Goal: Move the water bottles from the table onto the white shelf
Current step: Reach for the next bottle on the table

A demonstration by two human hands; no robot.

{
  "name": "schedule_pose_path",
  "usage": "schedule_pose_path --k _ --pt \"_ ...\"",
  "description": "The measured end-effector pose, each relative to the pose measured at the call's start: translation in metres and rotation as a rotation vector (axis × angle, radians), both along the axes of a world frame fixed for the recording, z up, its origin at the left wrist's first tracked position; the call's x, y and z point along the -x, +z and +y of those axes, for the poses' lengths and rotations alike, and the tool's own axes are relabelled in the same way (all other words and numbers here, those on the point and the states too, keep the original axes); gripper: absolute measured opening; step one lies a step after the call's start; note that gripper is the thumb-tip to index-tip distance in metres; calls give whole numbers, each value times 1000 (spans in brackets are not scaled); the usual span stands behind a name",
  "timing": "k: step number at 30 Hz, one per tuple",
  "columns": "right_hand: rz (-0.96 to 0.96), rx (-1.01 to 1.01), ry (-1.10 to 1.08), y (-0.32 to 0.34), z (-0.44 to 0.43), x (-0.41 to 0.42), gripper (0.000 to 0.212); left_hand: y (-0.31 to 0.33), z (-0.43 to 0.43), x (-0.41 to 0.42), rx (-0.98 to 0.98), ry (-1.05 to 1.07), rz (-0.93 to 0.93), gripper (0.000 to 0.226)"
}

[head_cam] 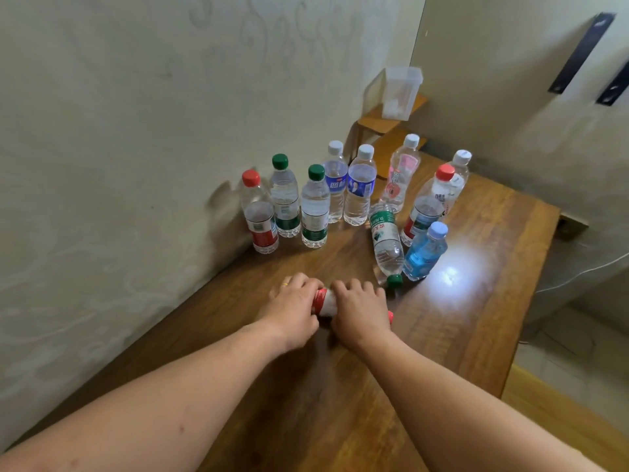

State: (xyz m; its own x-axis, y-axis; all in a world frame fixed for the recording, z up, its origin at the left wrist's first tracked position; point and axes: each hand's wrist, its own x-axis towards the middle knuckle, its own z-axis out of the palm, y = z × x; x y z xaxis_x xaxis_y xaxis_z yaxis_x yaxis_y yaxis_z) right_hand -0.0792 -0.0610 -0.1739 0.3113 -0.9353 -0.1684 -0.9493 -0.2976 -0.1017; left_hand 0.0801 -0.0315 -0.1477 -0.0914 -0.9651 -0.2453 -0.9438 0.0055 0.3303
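A red-labelled water bottle [324, 302] lies on its side on the wooden table [476, 318], red cap [390, 316] pointing right. My left hand [294, 310] grips its base end and my right hand [360, 310] covers its neck end. Beyond them a green-capped bottle [386, 245] lies on its side beside an upright blue-liquid bottle [425, 252]. Several more bottles stand upright at the back: a red-capped one [259, 212], two green-capped ones [285, 197] [315, 207], two blue-labelled ones [359, 187], a pink-labelled one [401, 173]. No white shelf is in view.
A patterned wall [119, 148] runs along the table's left side. Behind the table stands a small wooden stand [377, 126] with a clear plastic container [401, 93] on it. The table's right edge drops to the floor [561, 352].
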Motion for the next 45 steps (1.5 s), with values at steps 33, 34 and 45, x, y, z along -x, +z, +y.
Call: schedule_pose_path --k 33,34,45 --pt "-641 -382 557 219 440 -386 44 168 529 -370 490 663 543 58" --pt "-643 -356 603 225 450 -407 44 175 544 -382 530 695 557 57" --pt "-636 -340 621 238 491 -582 42 180 583 -529 701 963 552 60"
